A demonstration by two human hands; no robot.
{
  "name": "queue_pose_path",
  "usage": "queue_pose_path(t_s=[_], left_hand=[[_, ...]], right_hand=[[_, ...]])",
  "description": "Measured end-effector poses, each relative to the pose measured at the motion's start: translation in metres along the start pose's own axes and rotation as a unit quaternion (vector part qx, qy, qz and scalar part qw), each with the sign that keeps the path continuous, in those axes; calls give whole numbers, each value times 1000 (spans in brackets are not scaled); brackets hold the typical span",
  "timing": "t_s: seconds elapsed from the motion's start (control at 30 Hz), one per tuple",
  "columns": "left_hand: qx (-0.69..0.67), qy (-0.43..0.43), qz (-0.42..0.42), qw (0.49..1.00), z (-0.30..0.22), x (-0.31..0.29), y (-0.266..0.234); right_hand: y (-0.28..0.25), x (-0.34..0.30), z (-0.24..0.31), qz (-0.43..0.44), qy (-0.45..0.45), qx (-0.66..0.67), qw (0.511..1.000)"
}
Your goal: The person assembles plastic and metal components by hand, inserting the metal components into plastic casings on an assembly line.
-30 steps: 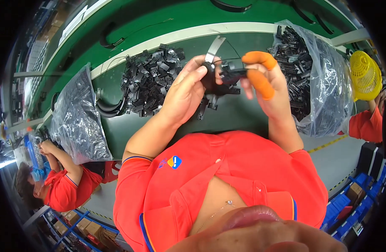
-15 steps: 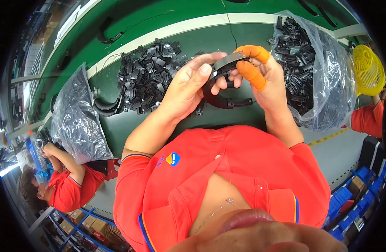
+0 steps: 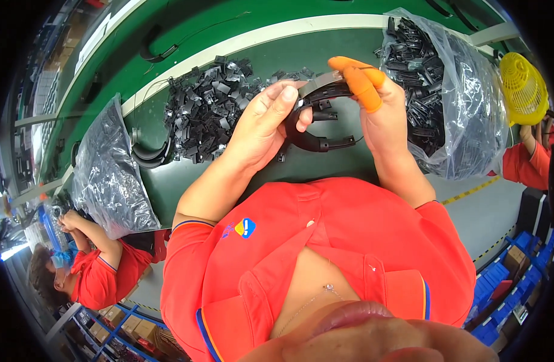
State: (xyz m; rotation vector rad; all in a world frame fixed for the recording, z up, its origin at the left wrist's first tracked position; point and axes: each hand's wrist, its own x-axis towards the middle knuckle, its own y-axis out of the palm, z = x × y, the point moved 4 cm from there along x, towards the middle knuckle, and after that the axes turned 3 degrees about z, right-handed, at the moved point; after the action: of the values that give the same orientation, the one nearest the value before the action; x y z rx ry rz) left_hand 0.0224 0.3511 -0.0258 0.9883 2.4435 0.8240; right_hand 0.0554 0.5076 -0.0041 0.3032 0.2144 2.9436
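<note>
Green conveyor bench (image 3: 186, 199) is carrying a heap of small black parts (image 3: 204, 114), many seemingly waiting. Above it, the left hand (image 3: 262, 123) and right hand (image 3: 379, 114), wearing orange finger cots (image 3: 358, 81), are both gripping a curved black plastic headband (image 3: 319, 114), glossy, arched, apparently mid-assembly.

Bare belt (image 3: 343, 166) lies open below the headband (image 3: 316, 120); parts pile (image 3: 207, 111) blocks its left, bag (image 3: 452, 102) its right.

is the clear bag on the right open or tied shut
Open: the clear bag gapes at its top, with black plastic parts spilling from the mouth beside the right hand.
</note>
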Motion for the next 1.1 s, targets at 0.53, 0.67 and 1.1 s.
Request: queue_pose_path(t_s=[0.53,0.67,1.1], left_hand=[[44,53,6,998,-4,2,-3],[89,106,-8,990,-5,2,-5],[308,130,15,942,-16,5,-7]], right_hand=[[-7,4,-5,11,52,5,999],[2,-11,-13,54,96,196,974],[24,-15,-10,97,155,269,946]])
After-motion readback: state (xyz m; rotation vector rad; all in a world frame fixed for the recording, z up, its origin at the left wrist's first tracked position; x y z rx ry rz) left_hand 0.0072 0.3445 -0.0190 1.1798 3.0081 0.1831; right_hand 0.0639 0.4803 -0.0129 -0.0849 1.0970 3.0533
